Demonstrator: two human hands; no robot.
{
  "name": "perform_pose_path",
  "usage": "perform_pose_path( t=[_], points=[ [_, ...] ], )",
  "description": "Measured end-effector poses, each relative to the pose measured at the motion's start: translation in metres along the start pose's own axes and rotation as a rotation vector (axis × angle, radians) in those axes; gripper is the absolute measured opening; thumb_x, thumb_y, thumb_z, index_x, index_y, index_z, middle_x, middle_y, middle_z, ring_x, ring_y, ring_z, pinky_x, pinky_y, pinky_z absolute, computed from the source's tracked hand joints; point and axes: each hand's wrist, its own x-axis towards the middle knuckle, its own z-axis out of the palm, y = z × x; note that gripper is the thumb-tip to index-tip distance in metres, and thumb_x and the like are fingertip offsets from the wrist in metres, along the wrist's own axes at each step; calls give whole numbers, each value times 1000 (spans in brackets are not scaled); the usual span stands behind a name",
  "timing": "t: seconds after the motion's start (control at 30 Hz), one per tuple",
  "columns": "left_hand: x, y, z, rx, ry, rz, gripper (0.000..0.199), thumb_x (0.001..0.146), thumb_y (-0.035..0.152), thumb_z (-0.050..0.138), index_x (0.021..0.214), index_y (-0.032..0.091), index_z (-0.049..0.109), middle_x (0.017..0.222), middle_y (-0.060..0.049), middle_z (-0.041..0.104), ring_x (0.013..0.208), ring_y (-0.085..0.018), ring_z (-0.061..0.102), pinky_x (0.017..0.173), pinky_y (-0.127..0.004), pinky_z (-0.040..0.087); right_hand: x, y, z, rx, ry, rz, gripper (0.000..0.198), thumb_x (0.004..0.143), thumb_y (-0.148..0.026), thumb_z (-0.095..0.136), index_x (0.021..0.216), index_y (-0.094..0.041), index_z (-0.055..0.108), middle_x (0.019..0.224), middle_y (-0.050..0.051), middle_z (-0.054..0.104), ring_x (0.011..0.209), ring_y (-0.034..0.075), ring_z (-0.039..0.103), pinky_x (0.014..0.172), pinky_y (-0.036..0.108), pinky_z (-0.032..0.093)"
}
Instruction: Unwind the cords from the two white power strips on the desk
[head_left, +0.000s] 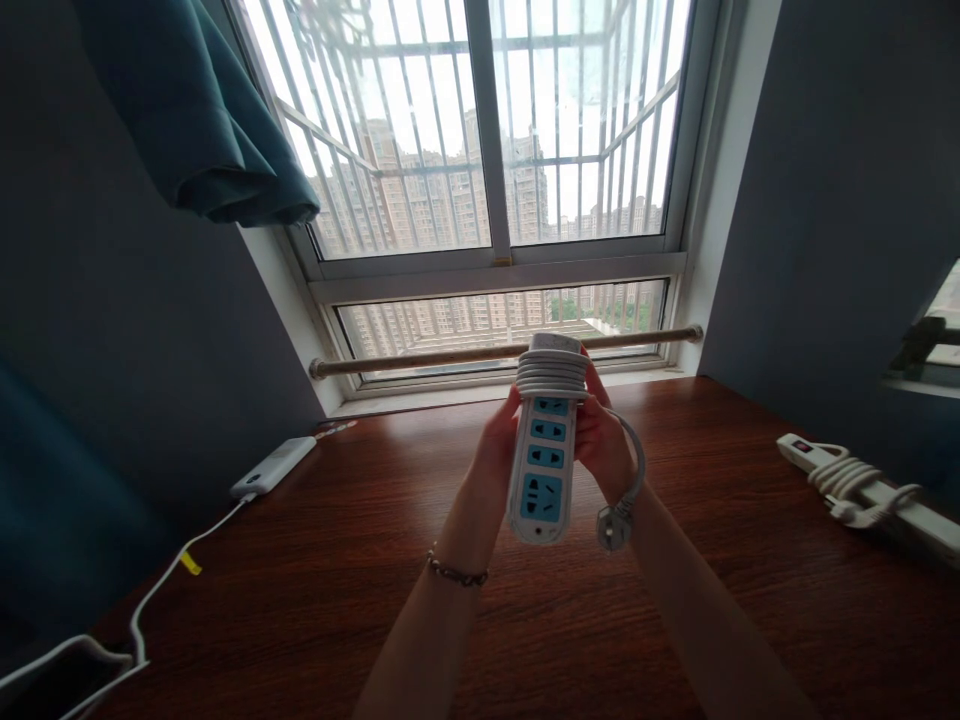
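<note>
Between my two hands I hold a white power strip (518, 510) with blue socket panels, raised over the wooden tabletop and facing me. Its white cord (553, 374) is wound several times around the far end. The loose cord tail curves over my right wrist, and the plug (613, 528) dangles beside it. My left hand (498, 440) closes on the strip's left edge, a beaded bracelet on that wrist. On the other edge, my right hand (602, 445) grips near the wound cord, its fingers partly behind the strip.
Brown wooden tabletop (390, 500) below. At right lies another power strip (900, 505) with its cord wrapped around it. On the left a white extension block (277, 467) trails a cable with a yellow tag (190, 563). A metal rail (420, 358) crosses before the barred window; a blue curtain (217, 140) hangs left.
</note>
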Motion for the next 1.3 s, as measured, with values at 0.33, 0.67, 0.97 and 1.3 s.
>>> perform_pose_path(
  t=[0.33, 0.67, 0.97, 1.3],
  points=[
    [-14, 7, 11, 35, -18, -27, 57, 83, 50, 40, 108, 3, 60, 90, -18, 67, 81, -27, 64, 77, -40, 46, 1, 2, 9, -213, -74, -123, 75, 69, -25, 65, 135, -35, 29, 58, -7, 48, 41, 7, 39, 33, 18, 32],
    [-19, 0, 17, 147, 68, 34, 67, 79, 63, 38, 101, 5, 63, 78, -15, 67, 64, -18, 62, 60, -28, 48, -1, -5, 16, -298, -18, -174, 64, 68, -27, 65, 127, -27, 42, 53, -6, 47, 41, 9, 40, 34, 21, 36],
    [-9, -3, 7, 50, -10, -10, 65, 81, 59, 40, 110, 4, 59, 87, -17, 68, 71, -22, 65, 72, -34, 49, 1, -3, 7, -280, 32, -178, 57, 70, -23, 61, 125, -27, 45, 61, -5, 55, 37, 6, 39, 31, 18, 36],
    [-18, -5, 19, 56, -17, 5, 46, 84, 42, 48, 110, 5, 59, 90, -15, 69, 85, -26, 65, 82, -38, 47, 0, -3, -16, -323, 9, -94, 45, 70, -34, 60, 114, -25, 56, 49, -3, 51, 34, 13, 41, 29, 25, 36]
  ],
)
